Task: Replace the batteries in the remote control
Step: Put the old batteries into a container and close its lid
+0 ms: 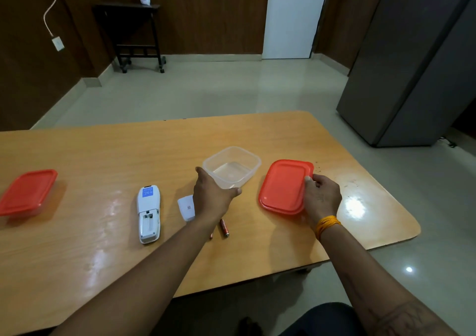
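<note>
head | looks forward-down | close over table (77,232); single view

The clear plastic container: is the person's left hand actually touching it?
Touching. The head view shows the left hand wrapped around the near corner of the clear plastic container, thumb on one wall and fingers on the other, with no gap visible.
</note>
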### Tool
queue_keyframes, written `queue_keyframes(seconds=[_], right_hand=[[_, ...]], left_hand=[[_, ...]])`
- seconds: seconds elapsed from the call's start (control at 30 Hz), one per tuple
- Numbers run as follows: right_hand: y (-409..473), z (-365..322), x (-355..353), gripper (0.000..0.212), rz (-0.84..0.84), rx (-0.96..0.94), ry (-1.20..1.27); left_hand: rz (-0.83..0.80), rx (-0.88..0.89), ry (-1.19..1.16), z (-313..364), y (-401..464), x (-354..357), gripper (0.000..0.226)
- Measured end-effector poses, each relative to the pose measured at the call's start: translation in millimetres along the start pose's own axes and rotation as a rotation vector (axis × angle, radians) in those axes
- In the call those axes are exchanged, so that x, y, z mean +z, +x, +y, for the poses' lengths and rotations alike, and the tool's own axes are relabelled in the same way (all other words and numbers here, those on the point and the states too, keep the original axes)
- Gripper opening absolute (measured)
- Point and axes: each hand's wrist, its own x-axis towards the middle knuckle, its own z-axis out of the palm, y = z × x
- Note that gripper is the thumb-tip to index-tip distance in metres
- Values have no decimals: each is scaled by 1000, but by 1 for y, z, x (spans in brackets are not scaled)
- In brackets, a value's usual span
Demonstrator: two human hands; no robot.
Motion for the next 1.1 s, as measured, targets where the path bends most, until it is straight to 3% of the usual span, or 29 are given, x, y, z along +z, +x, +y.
queue_keyframes(seconds=[0.27, 0.43, 0.6, 0.7, 0.77, 0.83, 0.97, 1.1], right_hand=[[-14, 6, 5, 41, -87, 20, -62], [-26, 3, 3, 34, -124, -77, -204], [-41, 1, -1, 45, -131, -158, -305], [-57, -5, 0, 40, -146, -258, -307], [-73, -11, 3, 32, -232, -307, -301], [-93, -17, 10, 24, -349, -335, -315], [-126, -20, 30, 24, -515, -416, -386], [-141, -20, 42, 37, -548, -456, -504]], left_hand=[[-120, -79, 6, 2, -4, -20, 104], [-126, -67, 3, 3, -16, -29, 77], [-73, 17, -17, -4, -37, -44, 101], [-26, 83, 39, -12, -52, -53, 71], [-6, 115, 135, -20, -61, -58, 38], [14, 130, 233, -30, -70, -61, 21], [32, 182, 407, -43, -85, -59, 20], [22, 213, 484, -45, -89, -59, 27]])
